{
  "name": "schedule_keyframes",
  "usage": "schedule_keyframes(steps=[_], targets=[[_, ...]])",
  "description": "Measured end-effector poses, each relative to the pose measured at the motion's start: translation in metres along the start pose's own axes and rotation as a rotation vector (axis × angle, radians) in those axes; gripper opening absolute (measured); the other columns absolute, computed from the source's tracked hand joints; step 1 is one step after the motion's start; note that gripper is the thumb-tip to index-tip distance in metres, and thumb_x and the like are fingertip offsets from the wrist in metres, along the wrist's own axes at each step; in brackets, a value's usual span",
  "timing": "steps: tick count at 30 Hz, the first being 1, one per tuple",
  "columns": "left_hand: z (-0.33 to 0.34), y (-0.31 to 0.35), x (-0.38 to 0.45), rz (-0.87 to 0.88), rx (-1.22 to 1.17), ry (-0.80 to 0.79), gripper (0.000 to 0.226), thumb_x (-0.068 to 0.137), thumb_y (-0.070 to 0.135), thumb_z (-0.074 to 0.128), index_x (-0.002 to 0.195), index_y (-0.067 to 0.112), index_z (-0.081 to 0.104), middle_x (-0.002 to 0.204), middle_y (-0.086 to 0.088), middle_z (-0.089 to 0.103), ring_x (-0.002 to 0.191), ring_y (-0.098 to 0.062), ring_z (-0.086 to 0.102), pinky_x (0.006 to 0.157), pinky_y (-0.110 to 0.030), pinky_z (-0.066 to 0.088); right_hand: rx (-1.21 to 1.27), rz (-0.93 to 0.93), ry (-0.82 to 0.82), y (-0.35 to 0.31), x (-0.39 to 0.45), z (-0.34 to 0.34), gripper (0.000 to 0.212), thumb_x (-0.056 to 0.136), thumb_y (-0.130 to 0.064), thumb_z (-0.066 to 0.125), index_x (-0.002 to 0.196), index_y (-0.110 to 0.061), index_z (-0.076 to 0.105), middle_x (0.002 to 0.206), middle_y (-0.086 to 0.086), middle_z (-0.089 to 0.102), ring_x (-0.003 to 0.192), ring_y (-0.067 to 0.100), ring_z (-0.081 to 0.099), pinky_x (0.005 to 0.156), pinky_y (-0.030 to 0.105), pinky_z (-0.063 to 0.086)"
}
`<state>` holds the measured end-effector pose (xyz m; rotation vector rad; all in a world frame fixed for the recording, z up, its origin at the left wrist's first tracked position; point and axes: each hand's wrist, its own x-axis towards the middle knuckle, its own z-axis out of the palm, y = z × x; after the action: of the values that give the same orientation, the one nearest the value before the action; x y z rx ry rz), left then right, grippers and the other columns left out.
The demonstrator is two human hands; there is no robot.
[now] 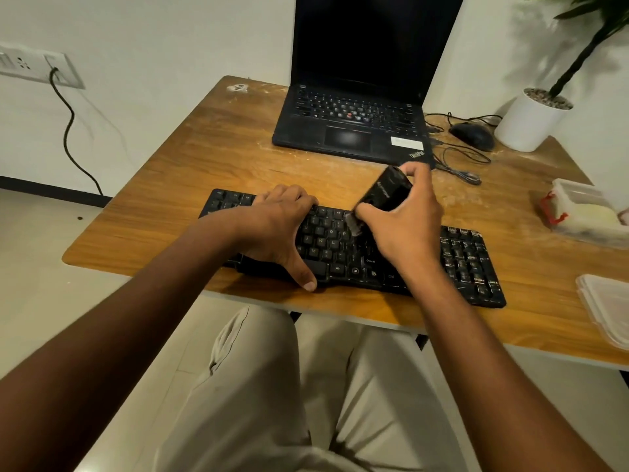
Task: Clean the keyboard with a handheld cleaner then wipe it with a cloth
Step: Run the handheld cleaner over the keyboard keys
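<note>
The person's lap in pale trousers (265, 396) fills the bottom of the view, with two bare forearms reaching up to one black keyboard (469, 264) lying along the near edge of a wooden table (211, 144). The left hand (279, 229) rests on the keyboard's left half, fingers curled over its far edge and thumb stretched down to its near edge, clasping it. The right hand (405, 223) grips one black handheld cleaner (384, 190), tilted, its pale brush tip touching the keys near the middle rows. White lettering on the cleaner's body is too blurred to read. Legends such as "Alt" and "Ctrl" show on the bottom row; the right-hand keys carry pale smears and specks.

Behind stands one open laptop (354, 131) with a dark screen, marked "ThinkPad" at its corner. To its right lie one black mouse (473, 134) with tangled cable and one white plant pot (531, 120). Two clear plastic containers (582, 212) sit at the right edge
</note>
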<state>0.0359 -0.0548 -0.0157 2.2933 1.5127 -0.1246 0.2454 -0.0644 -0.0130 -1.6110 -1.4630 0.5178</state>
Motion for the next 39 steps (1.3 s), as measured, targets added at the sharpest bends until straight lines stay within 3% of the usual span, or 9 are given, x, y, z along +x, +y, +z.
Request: schedule_keyframes(steps=[6, 12, 16, 20, 23, 26, 30, 35, 39], targets=[[0.001, -0.002, 0.0, 0.009, 0.003, 0.009, 0.138, 0.042, 0.079, 0.083, 0.154, 0.027, 0.022, 0.147, 0.005, 0.029, 0.138, -0.019, 0.024, 0.12, -0.049, 0.023, -0.058, -0.018, 0.107, 0.005, -0.001, -0.043, 0.066, 0.073, -0.02, 0.086, 0.12, -0.033, 0.042, 0.089, -0.021, 0.054, 0.075, -0.008, 0.054, 0.051, 0.005, 0.041], [-0.001, 0.0, -0.002, 0.005, -0.005, -0.008, 0.14, 0.042, 0.078, 0.083, 0.156, 0.028, 0.019, 0.149, 0.006, 0.026, 0.14, -0.02, 0.022, 0.121, -0.049, 0.022, -0.008, -0.093, -0.103, -0.016, -0.029, -0.011, 0.062, 0.074, -0.019, 0.084, 0.119, -0.033, 0.044, 0.087, -0.015, 0.058, 0.07, 0.003, 0.063, 0.048, 0.023, 0.056], [-0.001, 0.001, -0.002, -0.002, -0.014, -0.002, 0.139, 0.043, 0.076, 0.086, 0.156, 0.028, 0.02, 0.149, 0.006, 0.027, 0.14, -0.019, 0.022, 0.121, -0.049, 0.021, -0.079, -0.041, -0.082, 0.003, -0.025, -0.029, 0.069, 0.075, -0.019, 0.085, 0.126, -0.035, 0.042, 0.088, -0.02, 0.05, 0.07, 0.0, 0.058, 0.046, 0.018, 0.052], [-0.002, 0.003, -0.002, -0.011, -0.019, -0.008, 0.139, 0.044, 0.074, 0.087, 0.156, 0.029, 0.019, 0.149, 0.007, 0.026, 0.14, -0.018, 0.022, 0.121, -0.047, 0.022, -0.039, 0.024, 0.013, 0.021, -0.006, -0.067, 0.067, 0.07, -0.017, 0.087, 0.118, -0.038, 0.045, 0.092, -0.02, 0.056, 0.08, -0.004, 0.057, 0.059, 0.02, 0.051], [-0.004, 0.006, -0.003, -0.025, -0.003, -0.017, 0.14, 0.045, 0.074, 0.087, 0.157, 0.029, 0.017, 0.15, 0.008, 0.025, 0.141, -0.019, 0.021, 0.122, -0.046, 0.021, 0.063, 0.122, 0.055, 0.033, 0.007, -0.088, 0.068, 0.067, -0.013, 0.089, 0.117, -0.037, 0.048, 0.099, -0.013, 0.064, 0.089, 0.005, 0.064, 0.078, 0.036, 0.06], [-0.007, 0.011, -0.003, -0.039, 0.02, -0.047, 0.144, 0.048, 0.071, 0.088, 0.16, 0.027, 0.009, 0.156, 0.007, 0.019, 0.145, -0.02, 0.016, 0.123, -0.046, 0.019, 0.174, 0.174, 0.061, 0.039, 0.016, -0.098, 0.07, 0.066, -0.005, 0.089, 0.119, -0.031, 0.051, 0.101, -0.007, 0.069, 0.092, 0.013, 0.069, 0.084, 0.046, 0.061], [-0.01, 0.032, 0.001, -0.006, 0.025, -0.061, 0.144, 0.054, 0.064, 0.09, 0.162, 0.028, 0.001, 0.164, 0.008, 0.009, 0.151, -0.022, 0.008, 0.125, -0.046, 0.012, 0.218, 0.163, 0.053, 0.044, 0.026, -0.1, 0.072, 0.066, -0.006, 0.09, 0.123, -0.029, 0.052, 0.106, -0.004, 0.07, 0.096, 0.014, 0.069, 0.085, 0.042, 0.061], [-0.005, 0.066, 0.017, 0.078, 0.045, -0.067, 0.143, 0.058, 0.072, 0.084, 0.163, 0.024, 0.0, 0.167, 0.005, 0.006, 0.154, -0.024, 0.003, 0.125, -0.047, 0.005, 0.205, 0.086, -0.006, 0.039, 0.041, -0.085, 0.07, 0.068, -0.007, 0.089, 0.123, -0.03, 0.053, 0.106, -0.012, 0.065, 0.097, 0.006, 0.064, 0.081, 0.032, 0.059], [-0.003, 0.081, 0.032, 0.099, 0.096, -0.052, 0.139, 0.054, 0.075, 0.084, 0.16, 0.021, 0.013, 0.161, 0.001, 0.018, 0.15, -0.025, 0.013, 0.125, -0.046, 0.011, 0.116, -0.06, -0.144, 0.032, 0.046, -0.069, 0.064, 0.071, -0.01, 0.088, 0.121, -0.03, 0.053, 0.105, -0.017, 0.061, 0.096, 0.0, 0.059, 0.081, 0.026, 0.056]])
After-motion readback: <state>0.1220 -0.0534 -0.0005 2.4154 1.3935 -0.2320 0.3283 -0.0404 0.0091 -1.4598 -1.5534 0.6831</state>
